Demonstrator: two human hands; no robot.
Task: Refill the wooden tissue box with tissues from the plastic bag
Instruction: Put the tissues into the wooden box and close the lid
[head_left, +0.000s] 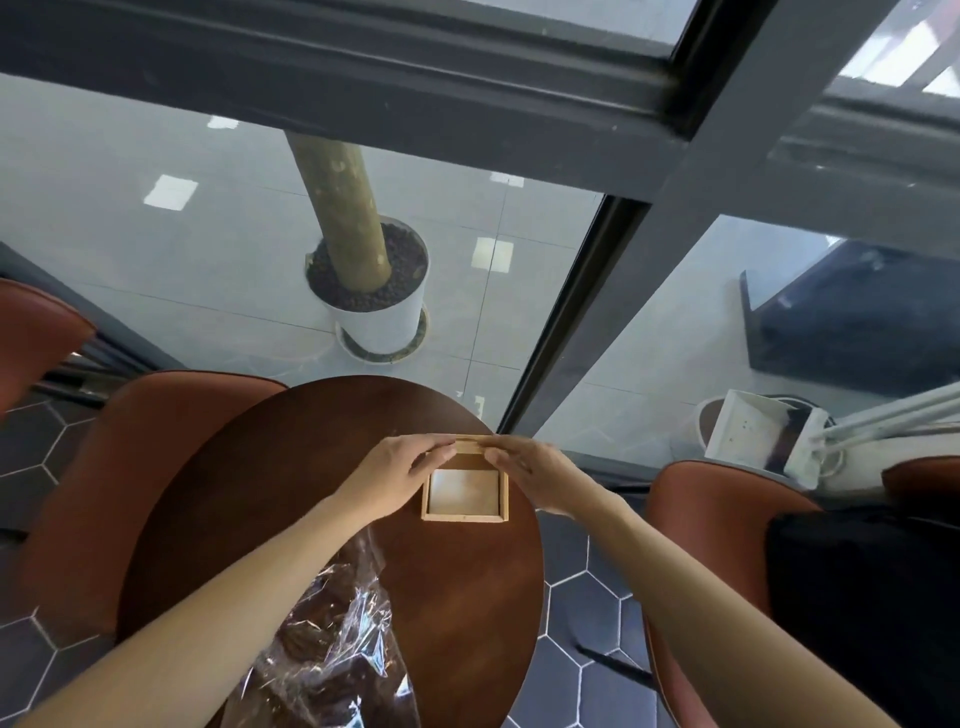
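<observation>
A small square wooden tissue box (464, 514) sits on the far side of a round dark wooden table (457, 613). Its top is open and a pale surface shows inside. Both hands reach over the box's far edge. My left hand (402, 465) and my right hand (530, 467) pinch a thin wooden lid piece (470, 444) between their fingertips, held at the box's far rim. A crumpled clear plastic bag (337, 639) lies on the near part of the table, under my left forearm. I cannot make out tissues in it.
Brown-red chairs stand at the left (119, 467) and at the right (727, 545) of the table. Behind the table is a glass wall with a dark frame (613, 332). A potted tree trunk in a white pot (374, 306) stands beyond the glass.
</observation>
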